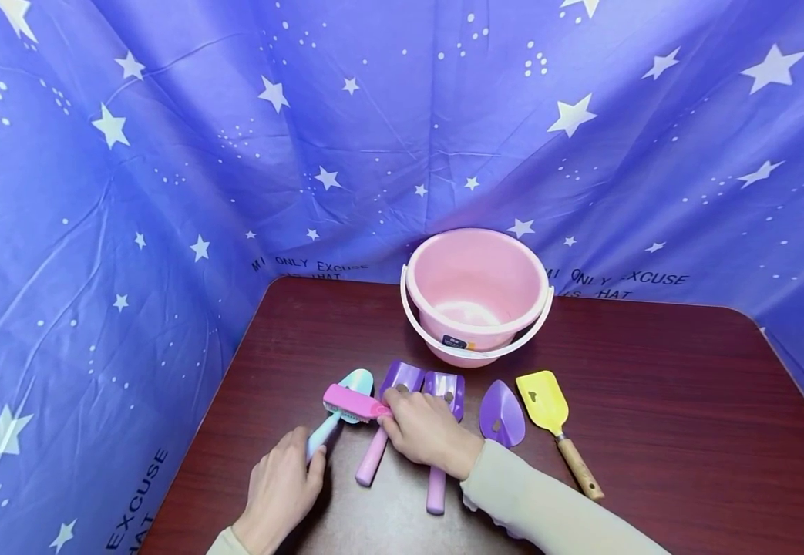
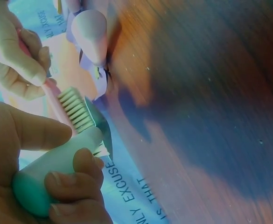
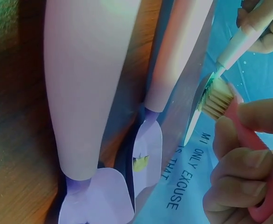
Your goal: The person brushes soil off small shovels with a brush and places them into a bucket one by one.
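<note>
The left hand (image 1: 280, 482) grips the trowel (image 1: 360, 380), the right hand (image 1: 425, 428) the brush (image 1: 348, 398), both by their handles (image 2: 52, 163), the surest hold; each looks light, stiff, probably slick.

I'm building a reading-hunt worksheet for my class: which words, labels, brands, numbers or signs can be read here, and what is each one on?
"M I ONLY EXCUSE": on the star-patterned curtain, clearest in the right wrist view.
"IS THAT": on the same curtain, the line beneath; both lines recur along it, partly lost in places.
Dark label on the pink bucket: too small to read.
</note>
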Demonstrator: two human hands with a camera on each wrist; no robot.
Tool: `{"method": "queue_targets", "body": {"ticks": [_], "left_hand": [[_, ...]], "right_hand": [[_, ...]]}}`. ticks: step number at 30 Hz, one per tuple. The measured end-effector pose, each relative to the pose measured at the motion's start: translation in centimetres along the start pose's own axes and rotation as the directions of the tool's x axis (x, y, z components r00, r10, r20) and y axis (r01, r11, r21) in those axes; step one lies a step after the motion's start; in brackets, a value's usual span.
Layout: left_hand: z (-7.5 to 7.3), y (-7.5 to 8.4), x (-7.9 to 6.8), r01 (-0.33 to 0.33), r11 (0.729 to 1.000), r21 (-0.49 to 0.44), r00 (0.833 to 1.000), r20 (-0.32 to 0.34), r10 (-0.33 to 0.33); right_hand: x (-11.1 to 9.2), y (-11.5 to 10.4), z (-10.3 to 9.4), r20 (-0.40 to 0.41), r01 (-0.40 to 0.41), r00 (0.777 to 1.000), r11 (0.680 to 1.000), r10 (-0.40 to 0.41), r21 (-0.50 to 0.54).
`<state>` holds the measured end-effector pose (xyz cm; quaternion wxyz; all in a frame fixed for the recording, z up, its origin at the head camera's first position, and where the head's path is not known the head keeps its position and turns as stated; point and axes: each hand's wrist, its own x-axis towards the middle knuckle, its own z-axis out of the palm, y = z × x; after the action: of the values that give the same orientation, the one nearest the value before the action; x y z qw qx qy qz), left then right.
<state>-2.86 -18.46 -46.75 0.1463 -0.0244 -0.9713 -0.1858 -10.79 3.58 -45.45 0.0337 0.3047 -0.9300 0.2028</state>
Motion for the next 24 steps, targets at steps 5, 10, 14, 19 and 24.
{"method": "queue_targets", "body": {"ticks": [5,10,14,19,24], "left_hand": [[-0.06,-0.05,-0.08,0.000,1.000,0.003,1.000,0.004,0.000],[-0.04,-0.09,-0.13,-0.001,1.000,0.005,1.000,0.011,0.001],[-0.09,-0.08,-0.15,-0.007,1.000,0.008,1.000,0.006,0.007],[-0.15,-0.08,-0.21,-0.001,1.000,0.012,1.000,0.015,0.001],[-0.08,-0.14,-0.28,0.001,1.000,0.014,1.000,0.021,-0.001]], "right_hand": [[0.08,0.20,0.15,0.004,-0.002,1.000,1.000,0.002,-0.011],[0.08,0.31,0.26,0.006,-0.009,1.000,1.000,0.009,-0.015],[0.14,0.40,0.34,0.006,-0.012,1.000,1.000,0.012,-0.012],[0.17,0.44,0.42,0.000,-0.011,1.000,1.000,0.011,-0.011],[0.14,0.33,0.58,0.004,-0.026,1.000,1.000,0.026,-0.005]]}}
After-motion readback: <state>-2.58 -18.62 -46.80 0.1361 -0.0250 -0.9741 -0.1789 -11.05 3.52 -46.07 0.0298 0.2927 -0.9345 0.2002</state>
